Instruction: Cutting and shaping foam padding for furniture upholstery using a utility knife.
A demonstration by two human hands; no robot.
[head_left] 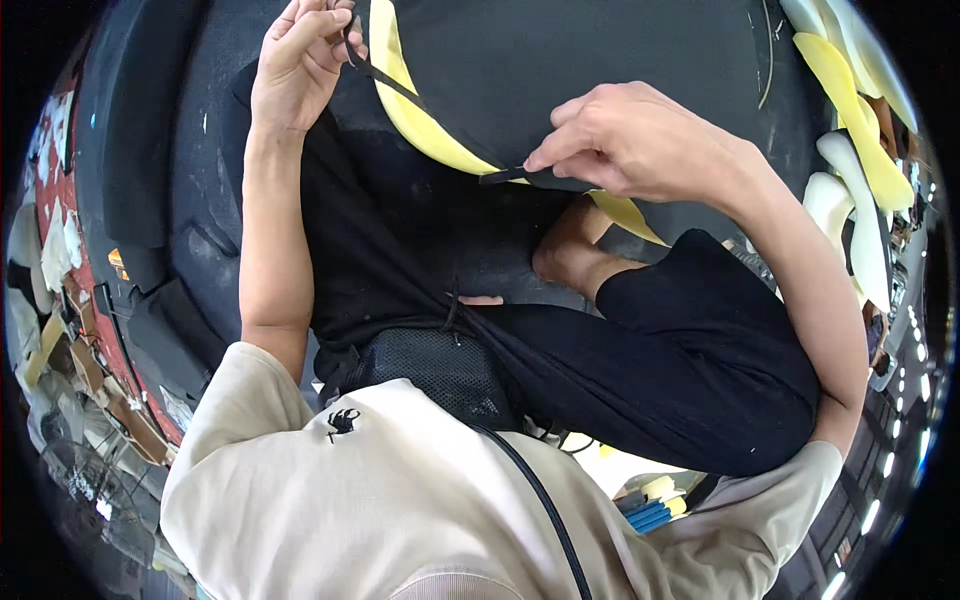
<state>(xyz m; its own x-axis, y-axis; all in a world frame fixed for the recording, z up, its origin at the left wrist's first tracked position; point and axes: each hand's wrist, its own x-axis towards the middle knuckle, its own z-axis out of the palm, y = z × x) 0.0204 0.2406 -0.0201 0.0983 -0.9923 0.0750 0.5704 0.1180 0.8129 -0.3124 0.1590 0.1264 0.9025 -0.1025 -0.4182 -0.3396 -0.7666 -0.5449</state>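
Note:
A narrow black strip (385, 80) runs along the edge of a curved yellow foam piece (425, 130) that lies under black fabric (590, 50). My left hand (300, 60) pinches the strip's upper end near the top of the view. My right hand (630, 135) pinches its lower end between thumb and forefinger, right at the foam's edge. The strip is stretched between both hands. I sit cross-legged in black trousers (690, 370), with a bare foot (570, 250) under the right hand.
Pale yellow and white foam pieces (850, 130) are stacked at the right. Black foam sheets (160, 150) lie at the left, beside cardboard scraps (90, 370) on a red floor. A black mesh pouch (440, 370) hangs at my waist. Blue sticks (650, 515) lie below.

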